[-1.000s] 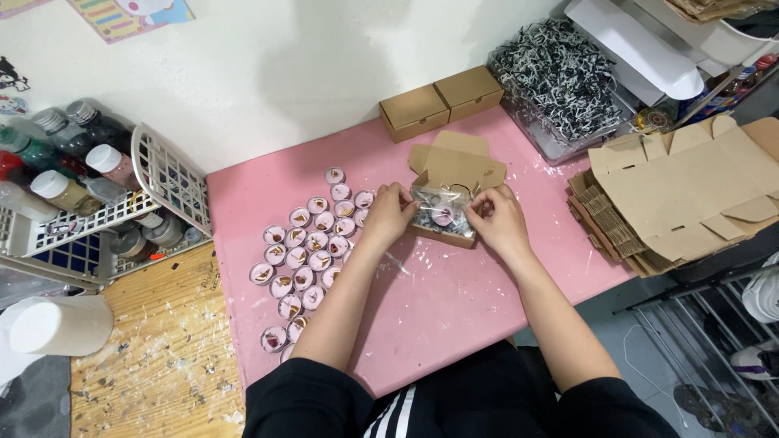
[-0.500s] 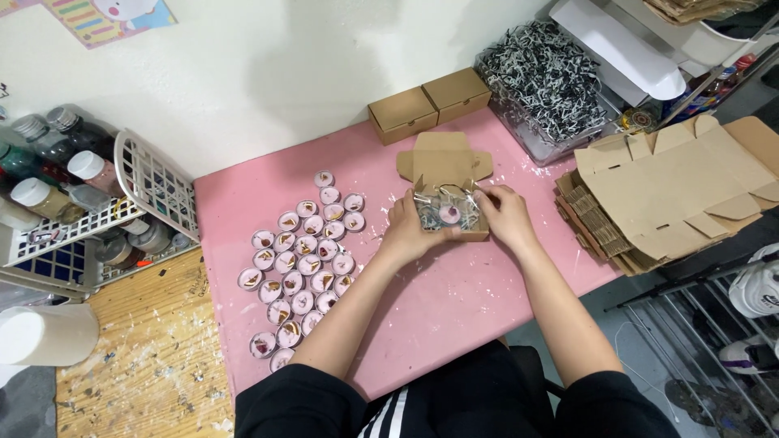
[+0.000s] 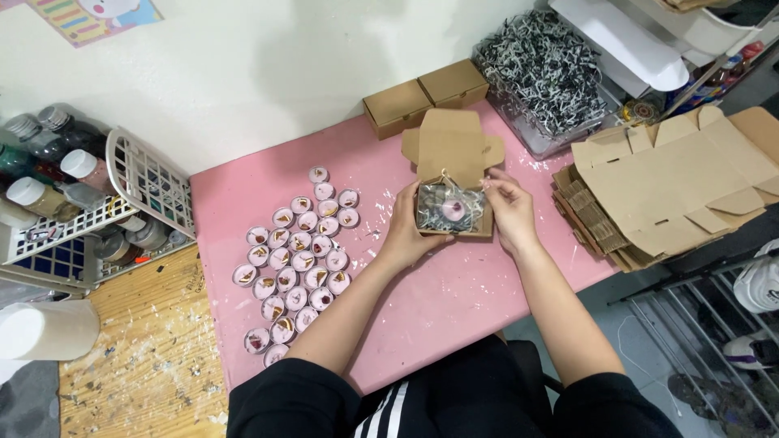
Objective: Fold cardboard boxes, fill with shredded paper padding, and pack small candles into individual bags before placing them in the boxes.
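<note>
Now | left hand (image 3: 403, 231) grips open kraft box (image 3: 451, 172) | right hand (image 3: 508, 209) pinches its edge

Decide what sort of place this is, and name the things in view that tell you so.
Probably a small home craft workshop where handmade candles are packed. Rows of small pink candles lie on the pink table, flat cardboard blanks are stacked nearby, and a bin of shredded paper filler stands behind.

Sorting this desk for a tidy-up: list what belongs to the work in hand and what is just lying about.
In use: left hand, right hand, open cardboard box, pink candle inside it.
Lying about: small candles, closed boxes, shredded paper, flat cardboard, bottles.
</note>
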